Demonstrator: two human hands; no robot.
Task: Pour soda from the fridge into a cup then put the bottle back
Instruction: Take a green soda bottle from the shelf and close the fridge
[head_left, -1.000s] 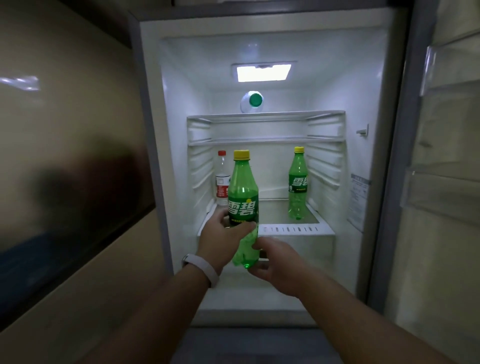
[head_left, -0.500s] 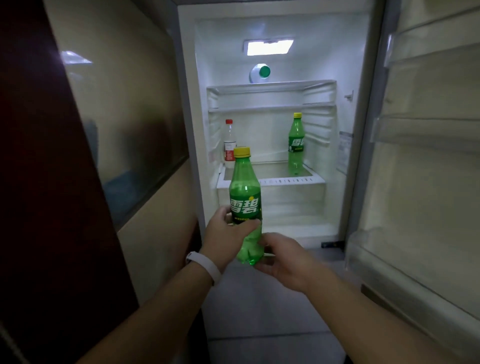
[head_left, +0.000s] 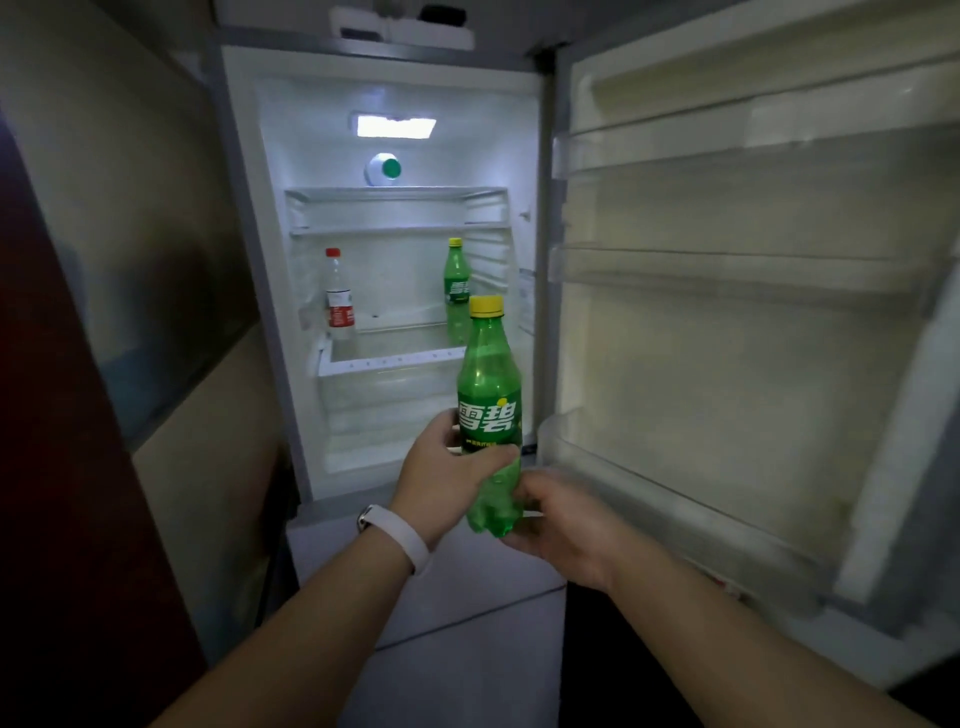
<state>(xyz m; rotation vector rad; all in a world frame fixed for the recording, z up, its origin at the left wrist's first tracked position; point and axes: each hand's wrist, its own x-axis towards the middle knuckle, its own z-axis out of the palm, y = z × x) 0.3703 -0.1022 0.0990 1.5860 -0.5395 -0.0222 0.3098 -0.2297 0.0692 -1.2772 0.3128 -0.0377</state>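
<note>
A green soda bottle (head_left: 488, 384) with a yellow cap stands upright in front of the open fridge (head_left: 395, 104), outside it. My left hand (head_left: 447, 478), with a white band on the wrist, is wrapped around the bottle's lower label. My right hand (head_left: 566, 525) cups the bottle's base from the right and below. Inside the fridge, a second green soda bottle (head_left: 457, 283) stands at the right of the lit shelf. No cup is in view.
A clear bottle with a red cap and red label (head_left: 338, 296) stands at the shelf's left. The fridge door (head_left: 727, 312) hangs open on the right, its bins close to my right hand. A dark red panel (head_left: 62, 467) and a beige wall are on the left.
The bottle has come out of the fridge with both hands on it. The view has backed away and shifted left, so the fridge looks smaller and the door fills the right.
</note>
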